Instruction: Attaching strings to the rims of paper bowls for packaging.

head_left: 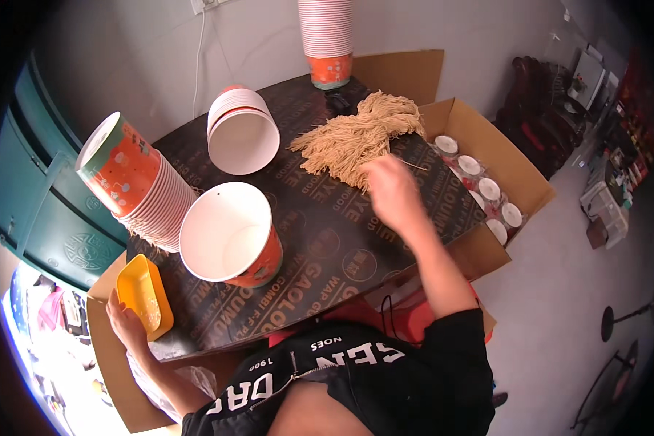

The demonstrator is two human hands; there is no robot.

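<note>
My right hand (391, 190) reaches over the dark table (327, 247) and closes on strands at the near edge of a heap of dry pale noodles (356, 134). My left hand (127, 323) holds a yellow scoop-like tray (145, 294) at the table's left corner. An open orange paper bucket (229, 234) with a white inside stands between my hands, empty as far as I can see.
A tilted stack of orange paper buckets (134, 182) leans at the left, another bucket (241, 131) lies on its side, and a tall stack (327, 40) stands at the back. A cardboard box (516, 167) with white-lidded jars (479, 189) sits to the right. Another box (116, 363) is at lower left.
</note>
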